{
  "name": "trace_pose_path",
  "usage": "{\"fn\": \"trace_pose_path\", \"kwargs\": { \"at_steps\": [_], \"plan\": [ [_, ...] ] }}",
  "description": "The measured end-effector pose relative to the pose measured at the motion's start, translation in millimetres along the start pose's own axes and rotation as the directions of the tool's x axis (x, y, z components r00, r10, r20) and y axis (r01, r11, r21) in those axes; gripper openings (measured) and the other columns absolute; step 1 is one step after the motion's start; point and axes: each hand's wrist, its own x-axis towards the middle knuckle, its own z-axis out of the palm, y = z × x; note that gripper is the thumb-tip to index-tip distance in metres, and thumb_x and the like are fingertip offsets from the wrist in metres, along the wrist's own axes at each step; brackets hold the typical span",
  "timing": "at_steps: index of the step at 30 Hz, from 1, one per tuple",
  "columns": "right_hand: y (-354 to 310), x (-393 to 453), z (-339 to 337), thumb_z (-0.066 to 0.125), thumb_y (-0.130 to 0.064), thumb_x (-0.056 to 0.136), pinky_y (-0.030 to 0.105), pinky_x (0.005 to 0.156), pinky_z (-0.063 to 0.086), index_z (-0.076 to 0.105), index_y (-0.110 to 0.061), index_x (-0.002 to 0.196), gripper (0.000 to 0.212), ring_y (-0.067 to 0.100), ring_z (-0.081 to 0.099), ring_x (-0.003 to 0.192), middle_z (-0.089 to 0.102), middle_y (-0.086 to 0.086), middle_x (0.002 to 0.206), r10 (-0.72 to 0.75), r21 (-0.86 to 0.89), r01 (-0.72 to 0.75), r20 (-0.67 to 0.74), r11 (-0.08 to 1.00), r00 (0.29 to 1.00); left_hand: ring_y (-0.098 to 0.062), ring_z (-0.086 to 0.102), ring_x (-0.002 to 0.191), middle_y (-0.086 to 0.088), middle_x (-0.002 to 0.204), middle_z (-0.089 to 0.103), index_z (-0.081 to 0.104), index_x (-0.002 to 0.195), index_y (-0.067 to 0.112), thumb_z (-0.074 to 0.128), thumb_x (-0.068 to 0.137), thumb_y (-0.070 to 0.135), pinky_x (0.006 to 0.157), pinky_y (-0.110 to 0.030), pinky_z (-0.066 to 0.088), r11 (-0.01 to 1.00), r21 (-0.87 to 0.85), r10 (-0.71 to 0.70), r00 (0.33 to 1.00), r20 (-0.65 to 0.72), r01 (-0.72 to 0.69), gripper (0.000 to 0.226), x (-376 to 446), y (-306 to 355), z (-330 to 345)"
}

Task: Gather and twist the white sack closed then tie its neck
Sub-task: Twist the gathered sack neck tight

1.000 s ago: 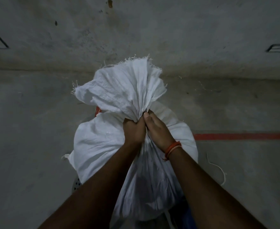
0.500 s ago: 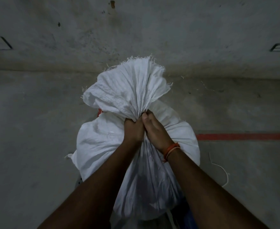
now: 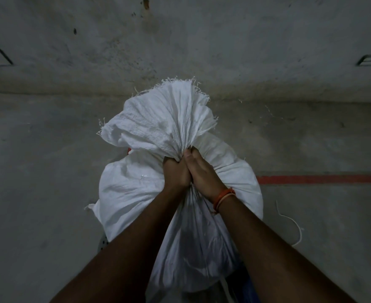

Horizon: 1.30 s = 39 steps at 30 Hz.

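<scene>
A full white woven sack (image 3: 132, 189) stands on the concrete floor in the middle of the view. Its mouth is bunched into a neck, and the loose frayed top (image 3: 165, 119) fans out above and to the left of the grip. My left hand (image 3: 175, 171) and my right hand (image 3: 202, 171) press side by side, both clenched around the gathered neck. An orange band sits on my right wrist. A loose white string (image 3: 294, 224) lies curled on the floor to the right of the sack, apart from both hands.
A grey concrete wall (image 3: 180, 40) rises just behind the sack. A red painted line (image 3: 322, 179) runs across the floor on the right. Something red (image 3: 128, 150) peeks out behind the sack's left shoulder, and a perforated object (image 3: 103, 243) shows at its lower left.
The loose top of the sack has drawn in narrower and swung slightly right. Both hands keep their grip on the neck and have barely shifted.
</scene>
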Motion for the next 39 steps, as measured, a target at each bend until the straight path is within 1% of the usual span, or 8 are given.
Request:
{"fn": "trace_pose_path", "kwargs": {
  "at_steps": [12,17,20,22,24,29,34,39],
  "plan": [
    [0.8,1.6,-0.1,0.039,-0.068,0.089,0.038,0.111,0.046,0.06,-0.022,0.118,0.058,0.009,0.063,0.116,0.07,0.0,0.121,0.033,0.02,-0.033,0.014,0.999,0.999,-0.011,0.071,0.074,-0.006,0.078,0.073,0.068,0.074,0.01,0.064,0.098,0.021,0.064,-0.02,0.053,0.998,-0.025,-0.053,0.998,-0.023,0.053,0.026,4.3,-4.8,0.1],
    [-1.2,1.2,0.9,0.036,-0.075,0.083,0.039,0.115,0.041,0.06,-0.028,0.119,0.064,0.011,0.06,0.123,0.067,0.0,0.129,0.044,0.016,-0.044,0.021,0.999,0.999,-0.008,0.07,0.072,-0.003,0.078,0.072,0.068,0.076,0.009,0.065,0.097,0.019,0.061,-0.012,0.051,0.999,0.01,-0.047,0.997,-0.066,0.048,0.024,5.3,-9.8,2.5],
    [-2.8,2.3,1.3,0.036,-0.077,0.081,0.04,0.116,0.04,0.058,-0.028,0.124,0.069,0.013,0.059,0.126,0.065,0.001,0.134,0.055,0.005,-0.055,0.03,0.998,0.998,-0.013,0.073,0.083,-0.009,0.089,0.075,0.069,0.094,-0.002,0.065,0.097,0.023,0.061,-0.007,0.05,0.994,0.063,-0.08,0.992,-0.101,0.087,0.026,6.4,-14.8,3.9],
    [-2.0,4.6,0.9,0.037,-0.076,0.08,0.042,0.112,0.044,0.06,-0.026,0.113,0.064,0.014,0.063,0.119,0.069,0.0,0.125,0.054,-0.01,-0.054,0.017,0.998,0.998,-0.022,0.075,0.088,-0.013,0.092,0.076,0.07,0.097,-0.003,0.066,0.096,0.028,0.074,-0.022,0.058,0.992,0.081,-0.093,0.991,-0.093,0.1,0.032,8.0,-14.8,3.3],
    [-1.9,5.0,0.2,0.039,-0.073,0.081,0.045,0.105,0.049,0.059,-0.024,0.1,0.056,0.014,0.067,0.108,0.072,0.0,0.11,0.041,-0.023,-0.042,-0.012,0.999,0.999,-0.023,0.075,0.085,-0.013,0.086,0.076,0.072,0.084,0.005,0.064,0.095,0.031,0.081,-0.036,0.06,0.986,0.158,-0.05,0.998,-0.048,0.057,0.029,7.8,-10.9,1.4],
    [-2.7,2.8,-0.3,0.052,-0.072,0.075,0.046,0.096,0.055,0.056,-0.017,0.101,0.062,0.014,0.069,0.1,0.072,0.001,0.103,0.052,-0.008,-0.053,-0.113,0.999,0.992,-0.011,0.068,0.065,0.002,0.064,0.067,0.061,0.063,0.021,0.06,0.097,0.032,0.064,-0.026,0.05,0.939,0.31,0.117,0.986,0.12,-0.149,0.036,4.2,1.1,-3.3],
    [-8.5,5.8,5.3,0.066,-0.072,0.062,0.039,0.097,0.056,0.06,-0.018,0.118,0.078,0.016,0.067,0.109,0.069,-0.002,0.114,0.011,-0.139,-0.048,-0.253,0.989,0.967,-0.032,0.07,0.104,-0.01,0.1,0.074,0.071,0.097,0.019,0.058,0.091,0.031,0.093,-0.046,0.057,0.911,0.309,0.165,0.927,0.336,-0.274,0.019,6.7,1.4,-8.5],
    [-10.3,16.3,-9.1,0.066,-0.053,0.082,0.041,0.084,0.055,0.071,0.001,0.082,0.055,0.029,0.064,0.089,0.061,0.012,0.095,-0.273,-0.395,0.103,-0.404,0.913,0.873,-0.03,0.07,0.098,-0.018,0.104,0.074,0.068,0.113,0.001,0.054,0.084,0.044,0.08,-0.028,0.051,0.755,0.471,0.213,0.85,0.482,-0.456,0.054,11.5,10.5,-6.1]
  ]
}}
